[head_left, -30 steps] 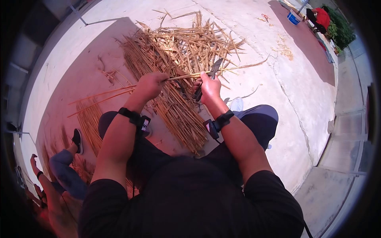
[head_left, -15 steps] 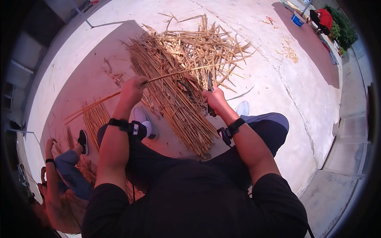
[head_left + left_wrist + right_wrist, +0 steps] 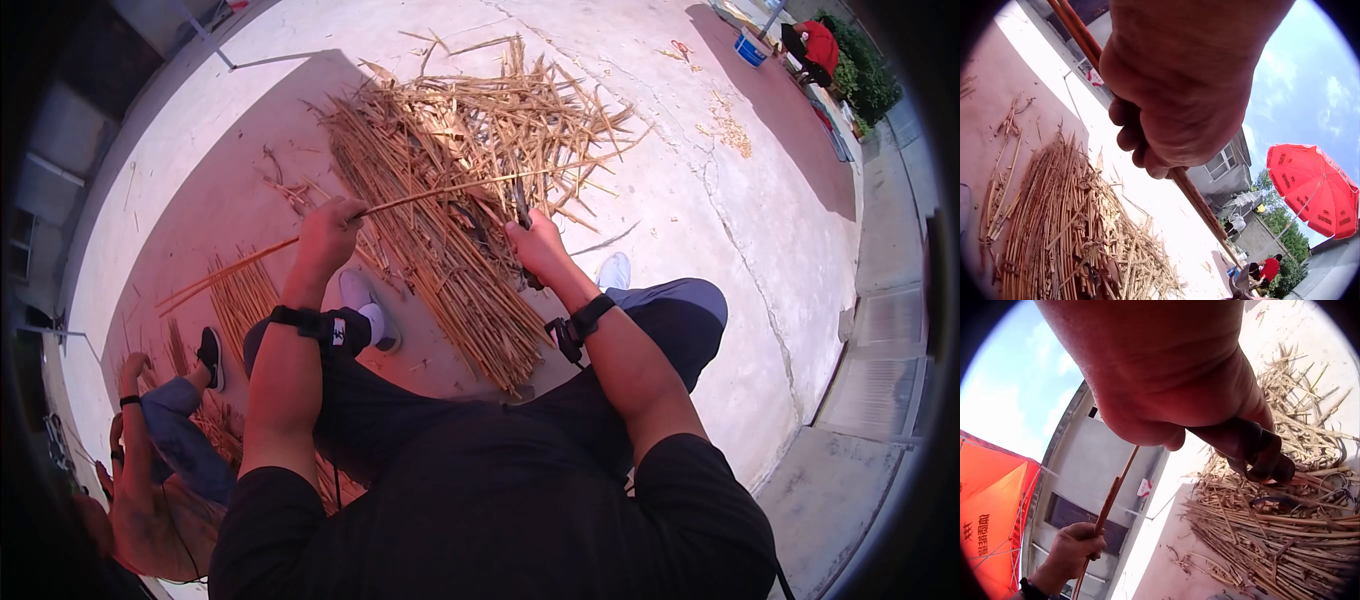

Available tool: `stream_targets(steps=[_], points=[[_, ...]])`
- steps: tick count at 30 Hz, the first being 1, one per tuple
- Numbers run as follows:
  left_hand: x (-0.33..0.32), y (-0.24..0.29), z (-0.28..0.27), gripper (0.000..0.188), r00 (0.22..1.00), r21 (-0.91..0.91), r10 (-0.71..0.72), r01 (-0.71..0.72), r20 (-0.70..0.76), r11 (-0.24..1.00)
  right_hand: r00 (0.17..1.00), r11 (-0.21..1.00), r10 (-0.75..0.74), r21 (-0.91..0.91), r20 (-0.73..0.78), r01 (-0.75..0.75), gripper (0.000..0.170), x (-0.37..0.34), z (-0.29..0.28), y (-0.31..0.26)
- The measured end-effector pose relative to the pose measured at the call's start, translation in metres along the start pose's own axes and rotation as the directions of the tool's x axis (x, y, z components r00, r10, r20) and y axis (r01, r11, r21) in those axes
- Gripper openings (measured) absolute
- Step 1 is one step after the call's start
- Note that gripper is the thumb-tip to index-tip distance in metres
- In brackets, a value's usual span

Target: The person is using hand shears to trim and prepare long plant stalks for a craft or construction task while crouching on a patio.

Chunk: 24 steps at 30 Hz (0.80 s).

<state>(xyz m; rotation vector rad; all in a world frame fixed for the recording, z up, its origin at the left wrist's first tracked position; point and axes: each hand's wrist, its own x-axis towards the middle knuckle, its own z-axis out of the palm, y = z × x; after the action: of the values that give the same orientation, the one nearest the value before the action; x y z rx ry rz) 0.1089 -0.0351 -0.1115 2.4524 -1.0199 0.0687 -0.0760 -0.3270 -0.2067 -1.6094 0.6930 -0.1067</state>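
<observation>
My left hand [image 3: 328, 232] grips long thin brown stalks [image 3: 425, 194], fist curled round them. Their two thick ends jut out to the left, and a thinner tip reaches right over the pile. In my right hand [image 3: 542, 246] is a pair of dark pruning shears [image 3: 521, 202], held by the handles with the blades pointing away from me. The blades overlap the thin part of the stalk in the head view. Metal blades [image 3: 1245, 279] show near the stalk's far end in the left wrist view. Below both hands lies a pile of cut stalks [image 3: 455, 275].
Loose dry scraps [image 3: 560, 105] spread beyond the pile. A neater row of stalks [image 3: 240, 290] lies at the left. Another person [image 3: 165, 480] sits at lower left; a person in red [image 3: 820, 50] crouches far right near a blue bucket [image 3: 750, 47]. My shoes [image 3: 365, 305] flank the pile.
My right hand has let go of the stalk it pinched and moved slightly down and right, then a little left, bringing the shears across the stalk. My left hand has drawn leftward with the stalks.
</observation>
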Motion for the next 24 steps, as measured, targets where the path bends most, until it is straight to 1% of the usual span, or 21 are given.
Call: stream_targets(steps=[1, 3, 8, 10, 13, 15, 16, 17, 19, 20, 22, 23, 24], points=[[-0.001, 0.000, 0.000, 0.022, 1.000, 0.000, 0.000, 0.000, 0.004, 1.000, 1.000, 1.000, 0.001, 0.000, 0.001, -0.001, 0.031, 0.000, 0.001, 0.000], [-0.002, -0.001, 0.000, 0.022, 1.000, 0.004, 0.004, -0.004, 0.003, 1.000, 1.000, 0.998, 0.018, -0.061, -0.006, -0.019, 0.030, 0.001, 0.001, 0.000], [-0.002, -0.001, 0.001, 0.019, 1.000, 0.006, 0.020, -0.020, 0.002, 1.000, 1.000, 0.998, 0.024, -0.062, -0.003, -0.024, 0.030, 0.002, 0.001, 0.000], [-0.003, 0.001, -0.001, 0.016, 1.000, 0.039, 0.018, -0.018, -0.002, 0.999, 1.000, 0.997, 0.025, -0.068, -0.007, -0.025, 0.030, 0.002, 0.002, 0.000], [-0.003, -0.004, 0.001, 0.015, 0.999, 0.059, 0.039, -0.039, 0.006, 0.998, 0.998, 0.996, 0.059, -0.074, 0.006, -0.059, 0.031, -0.001, 0.004, -0.004], [-0.003, -0.005, 0.000, 0.015, 0.999, 0.058, 0.043, -0.044, 0.015, 0.997, 0.999, 1.000, 0.030, -0.004, 0.013, -0.030, 0.020, -0.006, 0.005, -0.010], [-0.002, -0.005, 0.000, 0.016, 0.999, 0.059, 0.044, -0.046, 0.024, 0.997, 0.995, 0.995, 0.097, 0.005, 0.032, -0.098, 0.019, -0.007, 0.003, -0.013], [-0.003, -0.004, 0.000, 0.016, 0.999, 0.058, 0.047, -0.049, 0.024, 0.997, 0.995, 0.995, 0.097, 0.006, 0.029, -0.097, 0.019, -0.006, 0.003, -0.012], [-0.002, 0.000, -0.003, 0.020, 0.997, 0.075, -0.018, 0.012, 0.080, 0.997, 0.995, 0.994, 0.064, -0.089, 0.077, -0.057, 0.017, -0.004, 0.004, -0.009], [-0.002, 0.001, -0.004, 0.020, 0.997, 0.075, -0.016, 0.010, 0.080, 0.997, 0.995, 0.995, 0.063, -0.087, 0.074, -0.056, 0.017, -0.003, 0.002, -0.008], [-0.003, 0.002, -0.005, 0.020, 0.996, 0.076, -0.032, 0.026, 0.084, 0.997, 0.981, 0.991, 0.071, -0.123, 0.181, -0.049, 0.017, -0.003, -0.001, -0.010], [-0.003, 0.002, -0.006, 0.020, 0.996, 0.077, -0.030, 0.024, 0.083, 0.997, 0.981, 0.991, 0.068, -0.122, 0.180, -0.047, 0.017, -0.004, -0.002, -0.010], [-0.004, 0.002, -0.006, 0.020, 0.996, 0.068, -0.038, 0.032, 0.081, 0.997, 0.980, 0.997, 0.074, -0.050, 0.183, -0.066, 0.016, -0.008, -0.003, -0.014]])
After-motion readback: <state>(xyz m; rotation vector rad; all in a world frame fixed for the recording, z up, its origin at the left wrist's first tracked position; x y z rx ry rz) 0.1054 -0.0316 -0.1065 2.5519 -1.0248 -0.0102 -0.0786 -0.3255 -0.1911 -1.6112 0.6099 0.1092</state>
